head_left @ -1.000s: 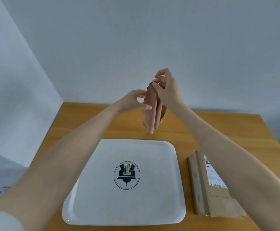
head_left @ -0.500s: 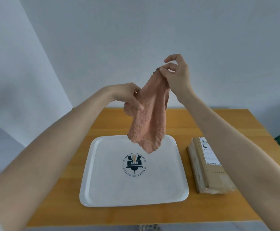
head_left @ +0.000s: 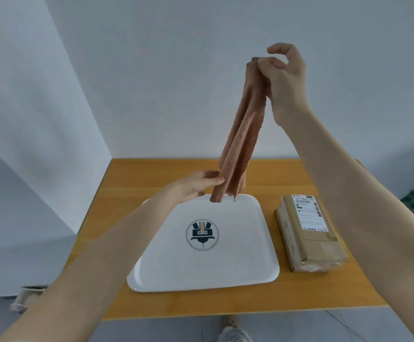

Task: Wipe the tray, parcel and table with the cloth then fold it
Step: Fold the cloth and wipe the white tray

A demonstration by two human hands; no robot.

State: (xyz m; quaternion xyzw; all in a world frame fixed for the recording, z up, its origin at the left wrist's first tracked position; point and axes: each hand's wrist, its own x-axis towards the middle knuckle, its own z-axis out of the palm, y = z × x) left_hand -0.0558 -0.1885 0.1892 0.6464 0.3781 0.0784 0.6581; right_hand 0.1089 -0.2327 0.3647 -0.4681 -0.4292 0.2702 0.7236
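Pinch with the right hand at the very top corner of the cloth, thumb and two fingers closed on the fabric, the other fingers curled loose above. Keep that pinch high so the cloth hangs full length and clear of the surface below. Close the left hand on the lower part of the same cloth, fingertips pressed against its left edge near the bottom hem; whether the thumb is fully round the fabric cannot be told. Likely step: straightening or opening the cloth before a wipe or a fold. To do it well, find a true corner with the lower hand rather than a bunched middle, then draw the two hands apart sideways until the twisted strip spreads flat. Avoid tugging down, which could pull the corner out of the upper pinch.

Below the lower hand and just toward the body: the white tray, its far edge almost under the cloth's dangling end, not touching it. Right of that hand and lower: the brown parcel, just beside the tray's right rim and under the right forearm. Under everything: the wooden table, bare wood showing just left of the lower hand.
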